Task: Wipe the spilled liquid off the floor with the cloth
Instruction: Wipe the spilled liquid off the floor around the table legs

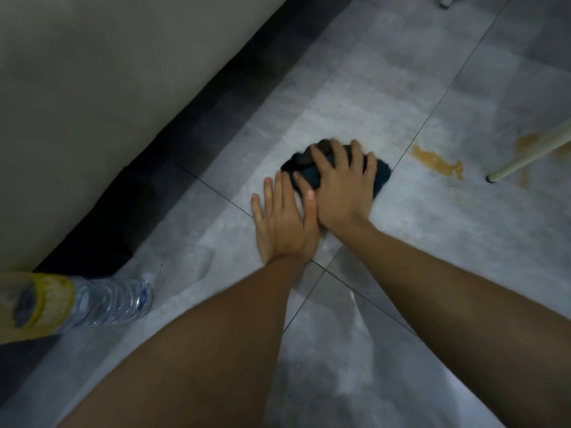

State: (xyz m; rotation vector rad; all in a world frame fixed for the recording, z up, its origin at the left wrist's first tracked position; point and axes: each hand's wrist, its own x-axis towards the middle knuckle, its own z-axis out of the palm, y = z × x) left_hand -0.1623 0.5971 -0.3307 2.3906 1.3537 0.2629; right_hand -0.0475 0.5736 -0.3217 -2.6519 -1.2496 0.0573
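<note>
A dark bunched cloth (381, 176) lies on the grey tiled floor (355, 88) near the middle of the view. My right hand (343, 186) presses flat on top of it, fingers spread over the fabric. My left hand (282, 223) rests flat on the floor just left of the cloth, fingers apart, its thumb touching my right hand. A brownish-orange spill (438, 162) streaks the tile to the right of the cloth, apart from it. More of the brownish-orange liquid (530, 142) lies farther right, partly behind a furniture leg.
A pale furniture leg (525, 160) slants down to the floor at the right, beside the spill. A clear plastic bottle (108, 302) with a yellow object (43, 301) lies at the left. A beige wall with a dark skirting (197, 125) runs along the left.
</note>
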